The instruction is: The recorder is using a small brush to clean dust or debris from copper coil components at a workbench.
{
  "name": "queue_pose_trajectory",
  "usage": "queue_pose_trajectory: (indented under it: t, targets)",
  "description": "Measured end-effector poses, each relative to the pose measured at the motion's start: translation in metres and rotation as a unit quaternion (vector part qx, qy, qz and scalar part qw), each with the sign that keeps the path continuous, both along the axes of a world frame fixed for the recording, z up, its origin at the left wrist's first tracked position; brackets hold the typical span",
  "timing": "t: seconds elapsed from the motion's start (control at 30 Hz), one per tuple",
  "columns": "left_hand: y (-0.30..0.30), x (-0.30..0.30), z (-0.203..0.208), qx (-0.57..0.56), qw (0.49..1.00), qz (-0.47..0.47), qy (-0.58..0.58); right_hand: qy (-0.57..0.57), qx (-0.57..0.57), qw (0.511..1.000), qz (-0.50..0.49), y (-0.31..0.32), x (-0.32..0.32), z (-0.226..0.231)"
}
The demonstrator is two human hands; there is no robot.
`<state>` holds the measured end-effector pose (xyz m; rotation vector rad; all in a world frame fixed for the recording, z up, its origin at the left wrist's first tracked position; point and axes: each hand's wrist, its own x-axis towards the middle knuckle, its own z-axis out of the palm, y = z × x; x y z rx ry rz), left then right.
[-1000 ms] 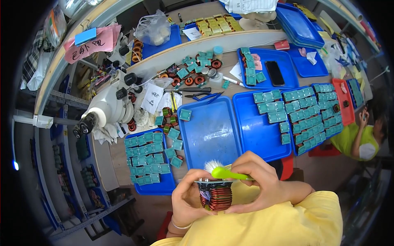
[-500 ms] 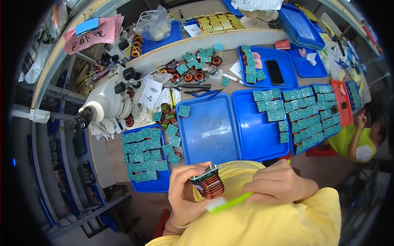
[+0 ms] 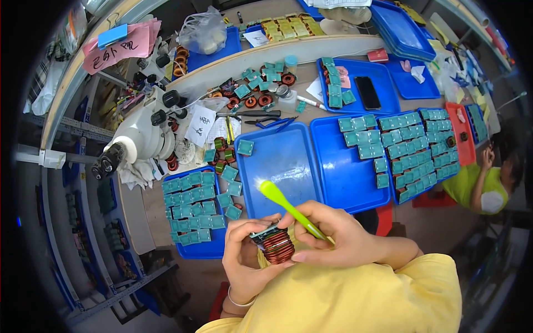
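The person wears an evenly yellow top (image 3: 355,294), its cloth loose and softly creased; the right sleeve (image 3: 438,275) is the same yellow, wide, and ends well short of the wrist; a thin, pale, rounded bracelet (image 3: 240,304) circles the left wrist; left grip (image 3: 243,263) and right grip (image 3: 347,238) are bare.

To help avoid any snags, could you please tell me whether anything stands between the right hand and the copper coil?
Nothing visible does: the right hand, holding the green brush, is right beside the copper coil in the left hand.
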<state>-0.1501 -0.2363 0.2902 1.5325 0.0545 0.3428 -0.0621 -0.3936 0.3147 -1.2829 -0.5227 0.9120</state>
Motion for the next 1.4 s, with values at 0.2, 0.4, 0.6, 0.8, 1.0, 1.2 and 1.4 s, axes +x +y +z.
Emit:
queue_pose_trajectory:
  t: [0.2, 0.4, 0.6, 0.8, 1.0, 1.2, 1.4]
  targets:
    - [0.000, -0.004, -0.003, 0.079, 0.997, 0.016, 0.012, 0.000, -0.014, 1.000, 0.010, 0.011, 0.000, -0.001]
    - [0.019, 0.001, -0.052, -0.147, 0.983, 0.025, 0.110, 0.015, -0.090, 0.995, -0.026, 0.006, 0.007, -0.032]
    - [0.118, 0.054, -0.166, 0.232, 0.925, 0.262, 0.150, -0.049, -0.199, 0.966, -0.159, -0.047, 0.022, -0.094]
    - [0.205, 0.124, -0.226, 0.464, 0.834, 0.289, 0.081, -0.055, -0.266, 0.909, -0.316, -0.122, 0.029, -0.129]
    - [0.264, 0.156, -0.273, 0.572, 0.760, 0.273, 0.146, -0.116, -0.348, 0.806, -0.464, -0.215, 0.020, -0.175]
    - [0.261, 0.169, -0.282, 0.525, 0.771, 0.227, 0.280, -0.168, -0.499, 0.709, -0.469, -0.240, 0.008, -0.184]
    - [0.267, 0.161, -0.289, 0.534, 0.768, 0.241, 0.259, -0.206, -0.607, 0.630, -0.439, -0.180, 0.015, -0.218]
